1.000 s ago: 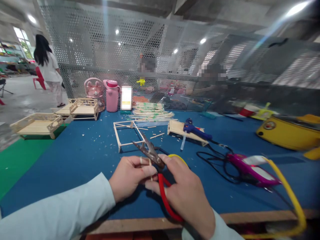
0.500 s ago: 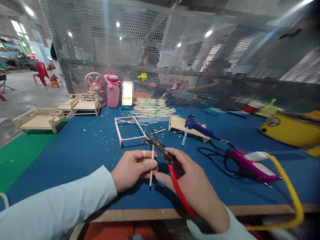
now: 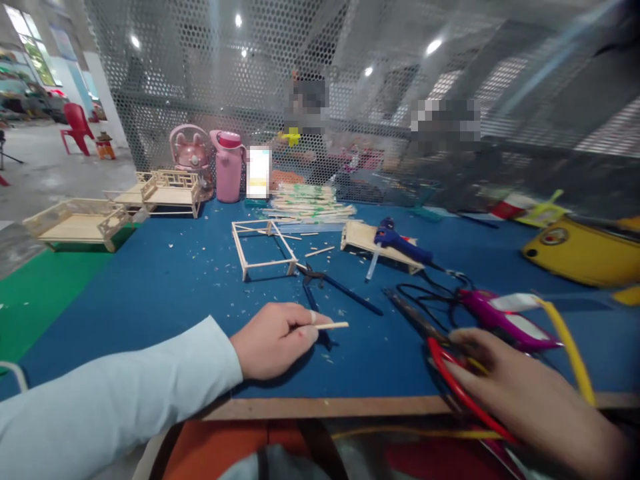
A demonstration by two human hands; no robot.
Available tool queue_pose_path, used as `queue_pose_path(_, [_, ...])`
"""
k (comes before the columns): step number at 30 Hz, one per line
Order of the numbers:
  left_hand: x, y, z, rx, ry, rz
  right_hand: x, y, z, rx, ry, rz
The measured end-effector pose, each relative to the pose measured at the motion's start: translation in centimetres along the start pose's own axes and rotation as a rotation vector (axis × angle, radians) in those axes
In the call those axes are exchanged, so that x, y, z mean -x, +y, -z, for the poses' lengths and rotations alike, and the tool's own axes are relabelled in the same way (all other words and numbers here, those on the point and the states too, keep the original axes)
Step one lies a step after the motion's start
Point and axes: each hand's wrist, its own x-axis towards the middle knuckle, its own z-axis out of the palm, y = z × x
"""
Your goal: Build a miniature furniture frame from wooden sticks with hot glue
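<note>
Stick [image 3: 336,326] lies crosswise in left grip [image 3: 277,340] — pointing right, seemingly level.

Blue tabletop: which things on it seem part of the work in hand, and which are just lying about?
Likely in the work:
wooden stick, in the left hand
red-handled scissors, at the right hand
open wooden frame
stick bundles
blue glue gun
blue-handled pliers

Probably just lying about:
pink bottle
lit screen
yellow bag

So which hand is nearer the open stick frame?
Left. The left hand is on the near side of the stick frame, not touching it; the right hand is well off to its right.
</note>
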Motion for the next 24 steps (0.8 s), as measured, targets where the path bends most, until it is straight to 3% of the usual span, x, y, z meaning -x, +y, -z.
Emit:
queue_pose_path(2, [0.0,0.1,0.1,-0.059,0.016,-0.024,-2.6,-1.0,-0.5,0.064,-0.096,0.03])
queue_pose_path(4, [0.0,0.0,0.1,-0.082,0.042,-0.037,-4.3,-1.9,-0.9,0.155,-0.148,0.15])
queue_pose_path(6, [0.0,-0.3,-0.2,-0.082,0.071,-0.03,-4.8,-3.2,-1.2,0.264,-0.115,0.284])
queue_pose_path(8, [0.1,-0.6,-0.4,-0.058,0.108,-0.011,-4.3,-5.3,-1.1,0.34,0.023,0.37])
queue_pose_path(9, [0.1,-0.7,-0.5,-0.027,0.132,-0.002,-3.9,-6.6,-1.1,0.299,0.079,0.436])
queue_pose_path(12, [-0.1,-0.4,0.2,0.066,0.216,0.007,-3.5,-10.7,-1.1,0.094,0.034,0.698])
queue_pose_path(14, [-0.4,0.2,1.5,0.052,0.272,0.005,-4.5,-12.9,-1.3,0.018,-0.029,0.792])
queue_pose_path(19, [-1.2,0.8,5.6,-0.091,0.292,-0.042,-8.6,-15.7,-2.5,-0.072,-0.166,0.908])
queue_pose_path(24, [-1.2,-0.7,6.3,-0.087,0.366,-0.032,-9.0,-16.4,-4.6,-0.203,-0.012,0.928])
